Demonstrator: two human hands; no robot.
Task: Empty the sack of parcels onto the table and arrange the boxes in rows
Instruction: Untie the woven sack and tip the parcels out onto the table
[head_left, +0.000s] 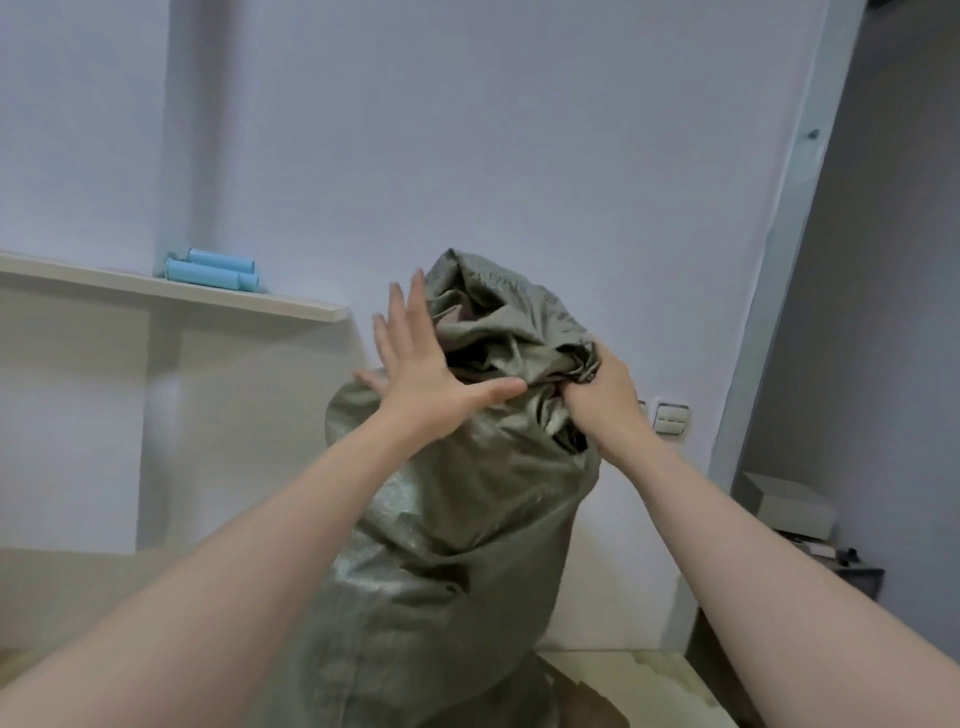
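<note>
Open space above sack (457, 519).

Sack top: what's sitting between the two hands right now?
In the head view, only the sack's bunched, crumpled neck lies between them. The left hand is spread flat against it; the right hand grips a fistful of fabric.

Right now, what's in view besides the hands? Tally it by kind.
Grey-green woven plastic sack: 1
Light blue plastic cylinders on the wall shelf: 2
White wall switch plates: 1, perhaps more hidden
Pale box, right: 1
Parcels: 0 visible
Total: 5
</note>
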